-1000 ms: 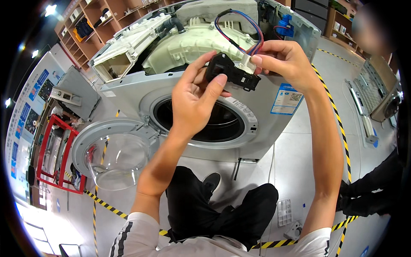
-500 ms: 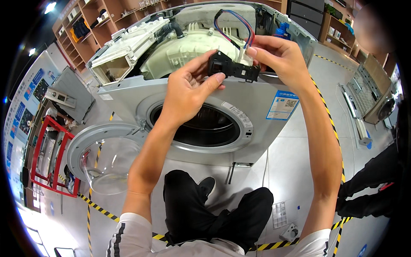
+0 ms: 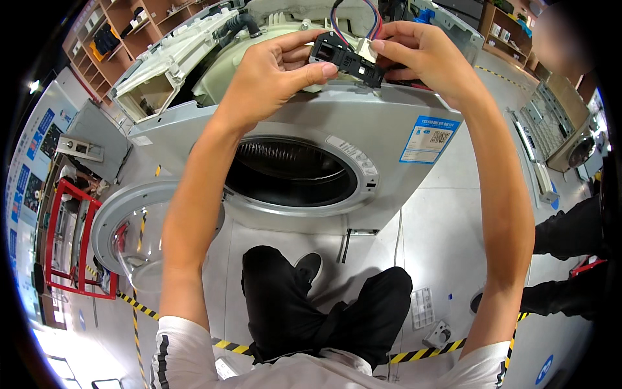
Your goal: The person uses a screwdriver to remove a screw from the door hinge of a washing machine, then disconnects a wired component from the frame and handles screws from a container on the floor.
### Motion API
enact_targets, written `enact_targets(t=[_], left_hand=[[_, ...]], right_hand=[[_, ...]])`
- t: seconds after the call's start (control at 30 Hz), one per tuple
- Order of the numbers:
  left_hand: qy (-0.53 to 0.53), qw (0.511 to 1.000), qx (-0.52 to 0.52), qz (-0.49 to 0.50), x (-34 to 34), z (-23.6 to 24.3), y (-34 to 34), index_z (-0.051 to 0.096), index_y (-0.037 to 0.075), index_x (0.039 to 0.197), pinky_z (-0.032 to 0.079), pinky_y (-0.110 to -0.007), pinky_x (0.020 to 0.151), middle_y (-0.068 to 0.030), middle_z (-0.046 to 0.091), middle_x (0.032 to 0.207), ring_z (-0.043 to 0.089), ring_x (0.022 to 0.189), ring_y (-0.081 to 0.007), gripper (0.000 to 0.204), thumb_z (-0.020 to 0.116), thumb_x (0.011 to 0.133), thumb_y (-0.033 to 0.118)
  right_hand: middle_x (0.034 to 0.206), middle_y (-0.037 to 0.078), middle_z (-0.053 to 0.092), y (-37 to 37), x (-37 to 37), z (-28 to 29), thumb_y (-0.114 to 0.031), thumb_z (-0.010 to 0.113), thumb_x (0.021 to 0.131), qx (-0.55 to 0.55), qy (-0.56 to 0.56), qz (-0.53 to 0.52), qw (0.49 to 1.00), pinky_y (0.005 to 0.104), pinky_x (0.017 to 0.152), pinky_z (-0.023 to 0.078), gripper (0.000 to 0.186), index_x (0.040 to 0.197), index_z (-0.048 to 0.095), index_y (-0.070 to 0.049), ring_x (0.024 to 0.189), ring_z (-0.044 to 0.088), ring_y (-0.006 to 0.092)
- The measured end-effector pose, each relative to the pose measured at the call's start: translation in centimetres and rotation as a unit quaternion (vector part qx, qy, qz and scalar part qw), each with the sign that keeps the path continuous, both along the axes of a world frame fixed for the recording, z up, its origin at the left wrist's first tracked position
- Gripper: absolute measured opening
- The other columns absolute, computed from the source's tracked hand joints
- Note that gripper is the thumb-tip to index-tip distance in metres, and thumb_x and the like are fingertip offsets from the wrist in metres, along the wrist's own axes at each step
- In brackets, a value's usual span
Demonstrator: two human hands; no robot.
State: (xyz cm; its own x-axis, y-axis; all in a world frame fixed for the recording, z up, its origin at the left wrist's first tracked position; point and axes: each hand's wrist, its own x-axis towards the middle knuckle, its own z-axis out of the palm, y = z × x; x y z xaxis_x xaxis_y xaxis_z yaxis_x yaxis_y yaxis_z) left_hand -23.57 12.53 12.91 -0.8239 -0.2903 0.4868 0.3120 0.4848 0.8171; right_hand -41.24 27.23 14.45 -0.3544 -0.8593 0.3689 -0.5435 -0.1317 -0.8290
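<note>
Head view: both hands are raised at about 12 o'clock, above the open top of a grey front-loading washing machine (image 3: 389,149). The left hand (image 3: 272,71) pinches a small black plastic switch block (image 3: 346,59) between thumb and fingertips; the right hand (image 3: 424,58) closes on its other end, by the white connector (image 3: 367,50) with its coloured wires (image 3: 353,16). The step looks like working the plug on that block. The next move calls for a steady grip and a straight pull or push.
</note>
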Motion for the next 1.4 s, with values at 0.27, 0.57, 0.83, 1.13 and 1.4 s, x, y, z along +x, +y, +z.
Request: enact_targets(t=[0.27,0.57,0.83,1.13,1.4], left_hand=[[-0.002,0.996,0.042,-0.078,-0.5,0.0,-1.4,0.039,-0.007,0.129,0.045,-0.028,0.09,-0.0153,0.057,0.116,0.058,0.101,-0.0189,0.058,0.065,0.079,0.005],[0.039,0.99,0.095,-0.094,-0.2,-0.2,-1.8,0.04,-0.004,0.129,0.047,-0.03,0.088,-0.0167,0.058,0.114,0.06,0.095,-0.0199,0.052,0.061,0.082,0.004],[0.076,0.991,0.076,-0.083,-0.5,-0.8,-2.0,0.044,-0.005,0.127,0.047,-0.03,0.088,-0.0145,0.056,0.117,0.059,0.097,-0.0188,0.049,0.061,0.082,0.002],[0.065,0.993,0.073,-0.069,-0.4,-0.7,-1.8,0.043,-0.005,0.129,0.047,-0.03,0.088,-0.0133,0.055,0.119,0.057,0.1,-0.0175,0.05,0.061,0.082,0.001],[0.077,0.993,0.051,-0.073,-0.2,-0.5,-1.7,0.041,-0.004,0.129,0.046,-0.032,0.09,-0.0134,0.055,0.118,0.056,0.102,-0.0184,0.049,0.057,0.084,0.003]], right_hand=[[0.089,0.011,0.064,-0.4,-0.4,-0.7,-0.019,0.058,0.088,-0.054,-0.014,-0.012,0.998,0.0244,0.073,0.051,0.026,0.104,0.057,0.002,0.081,0.062,0.0138],[0.09,0.011,0.064,-0.5,-0.3,-1.4,-0.015,0.065,0.083,-0.083,-0.132,0.063,0.986,0.0227,0.071,0.051,0.037,0.109,0.053,0.009,0.077,0.062,0.0119],[0.092,0.01,0.065,0.1,-0.3,-1.1,-0.012,0.064,0.084,-0.058,-0.132,0.067,0.987,0.023,0.074,0.05,0.028,0.103,0.059,0.008,0.08,0.062,0.012],[0.09,0.012,0.065,0.2,-0.2,-1.0,-0.012,0.064,0.084,-0.053,-0.134,0.1,0.984,0.0224,0.072,0.049,0.027,0.103,0.059,0.007,0.079,0.062,0.0127],[0.091,0.011,0.065,0.0,0.1,-1.2,-0.01,0.064,0.083,-0.053,-0.106,0.1,0.988,0.0203,0.07,0.047,0.026,0.102,0.061,0.006,0.081,0.062,0.0125]])
